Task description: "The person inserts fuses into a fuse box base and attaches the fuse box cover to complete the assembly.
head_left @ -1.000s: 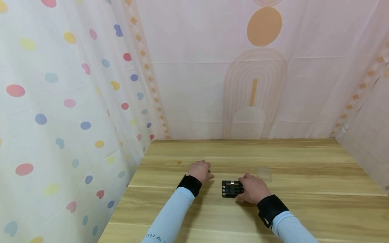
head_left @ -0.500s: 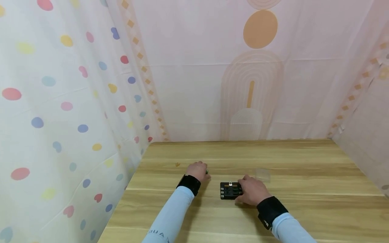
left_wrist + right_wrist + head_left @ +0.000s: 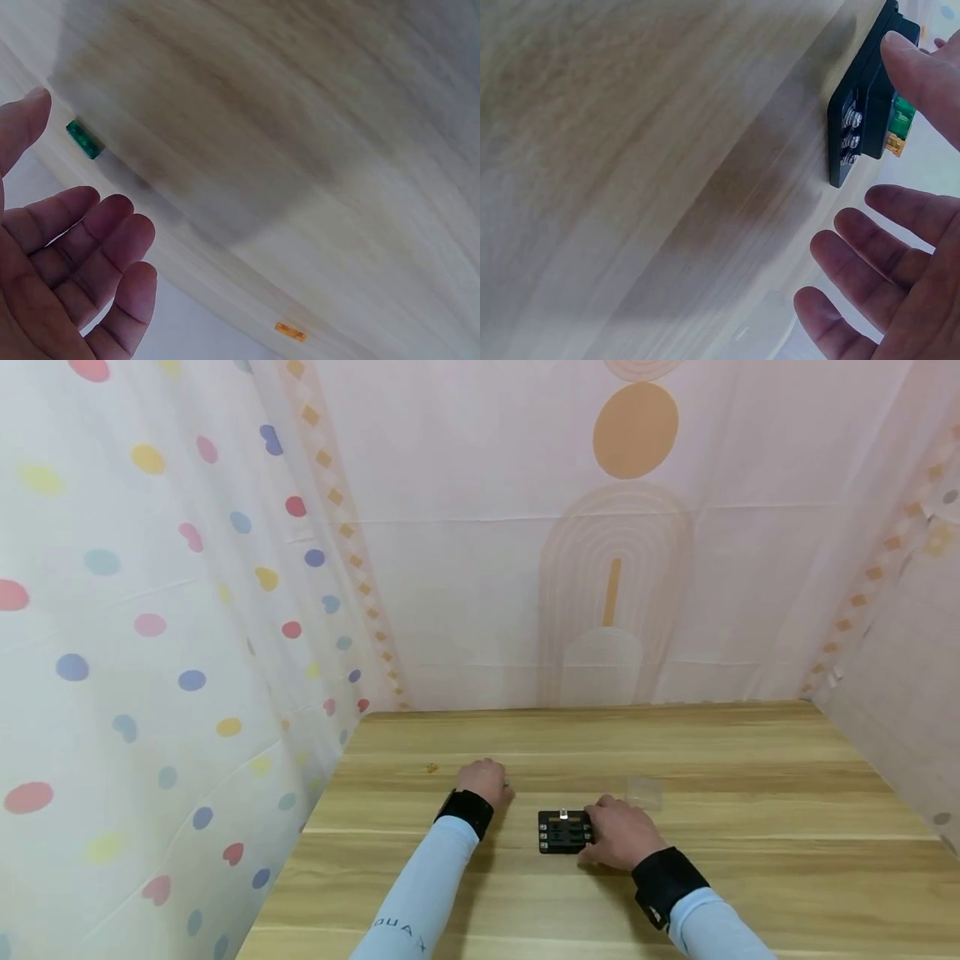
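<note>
My left hand (image 3: 483,781) hovers at the left-middle of the wooden table. In the left wrist view its thumb and loosely bent fingers stand apart, and a small green blade fuse (image 3: 84,139) lies on the table beyond the gap between them. Further off lies an orange blade fuse (image 3: 290,331). My right hand (image 3: 622,835) is at the right end of a black fuse block (image 3: 562,833). Its thumb overlaps the block in the right wrist view; the other fingers are relaxed, with a visible gap from it. Green and orange fuses (image 3: 895,144) sit in the block.
A clear plastic cover (image 3: 645,795) lies behind my right hand on the wooden table (image 3: 720,760). A patterned curtain (image 3: 465,593) hangs along the table's back edge, and a dotted one (image 3: 172,710) hangs at the left.
The head view has shifted slightly. The right hand stays by the fuse block, now covering slightly less of its right end. A speck of green at the left hand half a second ago is now hardly visible.
</note>
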`<state>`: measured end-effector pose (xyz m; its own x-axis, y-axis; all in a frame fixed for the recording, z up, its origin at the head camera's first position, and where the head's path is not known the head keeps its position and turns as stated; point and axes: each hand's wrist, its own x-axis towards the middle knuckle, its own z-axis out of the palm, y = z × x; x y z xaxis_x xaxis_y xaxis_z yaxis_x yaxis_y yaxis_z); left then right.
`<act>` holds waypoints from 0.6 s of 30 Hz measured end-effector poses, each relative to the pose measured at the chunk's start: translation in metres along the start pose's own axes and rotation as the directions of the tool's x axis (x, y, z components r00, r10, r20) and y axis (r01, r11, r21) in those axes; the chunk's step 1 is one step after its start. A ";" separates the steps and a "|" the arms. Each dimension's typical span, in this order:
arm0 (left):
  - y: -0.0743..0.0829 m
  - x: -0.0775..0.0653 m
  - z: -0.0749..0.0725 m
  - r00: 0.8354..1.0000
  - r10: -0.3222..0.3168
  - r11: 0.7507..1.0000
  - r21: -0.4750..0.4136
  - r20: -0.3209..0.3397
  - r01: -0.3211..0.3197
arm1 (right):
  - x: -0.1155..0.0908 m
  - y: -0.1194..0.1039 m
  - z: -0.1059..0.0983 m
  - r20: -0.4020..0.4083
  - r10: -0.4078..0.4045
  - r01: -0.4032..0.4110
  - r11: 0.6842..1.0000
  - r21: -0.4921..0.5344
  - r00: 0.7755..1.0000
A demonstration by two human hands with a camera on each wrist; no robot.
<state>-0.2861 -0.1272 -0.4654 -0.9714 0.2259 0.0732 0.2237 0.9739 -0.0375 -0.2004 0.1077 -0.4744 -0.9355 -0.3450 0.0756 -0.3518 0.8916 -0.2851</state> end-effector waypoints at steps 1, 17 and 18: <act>-0.001 0.000 0.001 1.000 0.000 1.000 0.005 -0.004 0.000 | 0.000 0.000 0.000 0.003 0.002 -0.002 1.000 0.001 1.000; 0.003 0.004 0.012 0.998 0.033 0.994 0.102 -0.051 -0.028 | -0.001 0.001 0.000 0.007 0.008 -0.008 1.000 -0.010 1.000; 0.004 0.004 0.012 0.998 0.038 0.994 0.103 -0.053 -0.032 | -0.001 0.002 0.000 0.006 0.010 -0.010 1.000 -0.011 1.000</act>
<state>-0.2900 -0.1226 -0.4769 -0.9566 0.2634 0.1246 0.2454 0.9588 -0.1428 -0.1997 0.1097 -0.4749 -0.9388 -0.3380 0.0670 -0.3430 0.8980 -0.2756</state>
